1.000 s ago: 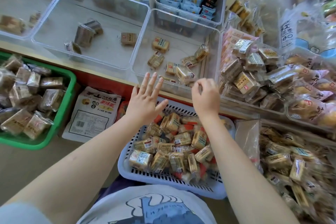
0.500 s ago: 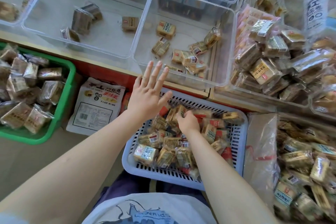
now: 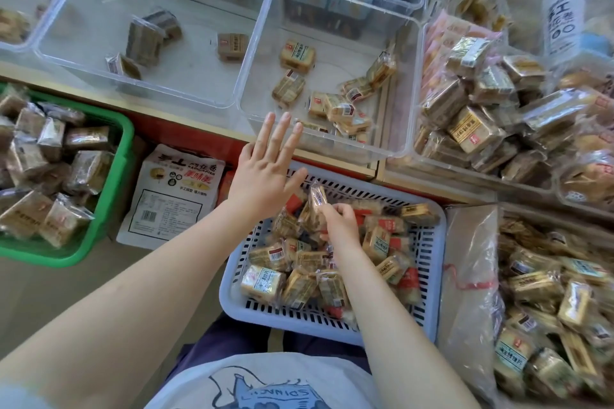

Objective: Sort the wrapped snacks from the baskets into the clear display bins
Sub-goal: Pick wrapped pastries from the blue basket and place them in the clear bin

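A light, crinkly snack point(image 3: 317, 199) was pinched at its edge by the right hand point(image 3: 339, 222); the seam is judged slippery. Left hand point(image 3: 265, 173) was held flat, empty.

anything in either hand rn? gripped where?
Right hand pinches one wrapped snack by its lower end, lifting it upright over the blue basket. Left hand holds nothing, fingers spread flat above the basket's rim.

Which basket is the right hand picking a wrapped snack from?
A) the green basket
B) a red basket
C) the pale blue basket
C: the right hand pinches a wrapped snack above the pale blue basket, which sits in front of the person.
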Demonstrator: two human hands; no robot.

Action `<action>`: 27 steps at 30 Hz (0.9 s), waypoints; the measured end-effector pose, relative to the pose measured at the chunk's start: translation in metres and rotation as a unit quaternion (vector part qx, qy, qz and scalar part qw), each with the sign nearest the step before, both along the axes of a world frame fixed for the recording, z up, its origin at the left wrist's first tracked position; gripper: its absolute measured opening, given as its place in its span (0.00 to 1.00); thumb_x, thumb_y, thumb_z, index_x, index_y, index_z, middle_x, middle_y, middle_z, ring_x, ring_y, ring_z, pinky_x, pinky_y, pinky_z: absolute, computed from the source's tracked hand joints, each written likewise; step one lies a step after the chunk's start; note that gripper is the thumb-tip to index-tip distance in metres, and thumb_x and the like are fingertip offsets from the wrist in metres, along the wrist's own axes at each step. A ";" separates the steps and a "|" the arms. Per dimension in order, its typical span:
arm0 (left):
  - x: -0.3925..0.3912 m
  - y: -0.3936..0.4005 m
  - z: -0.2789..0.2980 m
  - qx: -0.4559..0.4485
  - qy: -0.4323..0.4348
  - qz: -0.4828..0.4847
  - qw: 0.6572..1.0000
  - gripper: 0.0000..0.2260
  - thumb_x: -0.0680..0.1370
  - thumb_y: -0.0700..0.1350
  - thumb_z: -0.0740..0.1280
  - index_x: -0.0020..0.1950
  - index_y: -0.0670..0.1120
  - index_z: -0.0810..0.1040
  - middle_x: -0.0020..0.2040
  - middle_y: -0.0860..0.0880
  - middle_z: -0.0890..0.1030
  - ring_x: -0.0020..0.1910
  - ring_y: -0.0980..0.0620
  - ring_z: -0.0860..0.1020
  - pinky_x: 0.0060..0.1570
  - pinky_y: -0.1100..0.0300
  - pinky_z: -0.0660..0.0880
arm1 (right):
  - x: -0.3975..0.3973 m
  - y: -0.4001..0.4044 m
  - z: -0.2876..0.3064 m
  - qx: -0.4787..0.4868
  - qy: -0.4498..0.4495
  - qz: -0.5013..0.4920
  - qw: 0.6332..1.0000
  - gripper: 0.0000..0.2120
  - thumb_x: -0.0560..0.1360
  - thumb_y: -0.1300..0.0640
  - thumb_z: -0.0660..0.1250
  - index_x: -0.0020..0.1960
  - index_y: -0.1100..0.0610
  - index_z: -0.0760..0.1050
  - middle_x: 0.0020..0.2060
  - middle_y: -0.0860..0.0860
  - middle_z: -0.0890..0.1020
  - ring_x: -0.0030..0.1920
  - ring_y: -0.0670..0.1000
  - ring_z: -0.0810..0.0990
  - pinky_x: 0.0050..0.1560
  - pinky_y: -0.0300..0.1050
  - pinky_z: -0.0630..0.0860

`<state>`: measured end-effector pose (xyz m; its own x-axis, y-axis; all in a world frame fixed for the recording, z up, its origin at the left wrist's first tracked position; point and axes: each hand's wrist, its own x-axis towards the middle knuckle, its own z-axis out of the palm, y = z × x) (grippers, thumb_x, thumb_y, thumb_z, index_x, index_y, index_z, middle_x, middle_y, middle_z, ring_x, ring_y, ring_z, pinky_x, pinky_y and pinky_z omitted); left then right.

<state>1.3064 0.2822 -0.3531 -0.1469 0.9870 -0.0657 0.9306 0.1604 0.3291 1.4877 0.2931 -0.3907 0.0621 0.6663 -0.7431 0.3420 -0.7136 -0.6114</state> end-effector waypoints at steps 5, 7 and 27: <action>0.002 0.000 0.003 -0.007 -0.009 0.005 1.000 0.33 0.83 0.62 0.51 0.81 0.54 0.37 0.80 0.52 0.33 0.78 0.52 0.31 0.73 0.47 0.56 | 0.026 -0.003 0.075 -0.013 0.303 -0.164 0.939 0.14 0.78 0.54 0.60 0.56 0.63 0.75 0.44 0.57 0.79 0.38 0.53 0.75 0.36 0.47 0.69; 0.001 0.001 0.005 -0.016 -0.008 0.004 1.000 0.33 0.82 0.62 0.50 0.80 0.54 0.36 0.79 0.53 0.32 0.77 0.53 0.29 0.73 0.48 0.56 | 0.027 0.011 0.106 0.031 0.383 -0.175 0.906 0.15 0.77 0.54 0.58 0.57 0.63 0.74 0.43 0.57 0.79 0.38 0.53 0.74 0.35 0.46 0.67; -0.001 0.000 0.017 -0.052 -0.001 -0.012 0.999 0.34 0.82 0.64 0.48 0.80 0.55 0.33 0.78 0.53 0.30 0.76 0.53 0.27 0.72 0.48 0.57 | -0.013 0.086 0.107 0.476 -0.194 0.152 0.844 0.08 0.79 0.62 0.61 0.54 0.58 0.77 0.52 0.50 0.77 0.44 0.42 0.73 0.44 0.32 0.68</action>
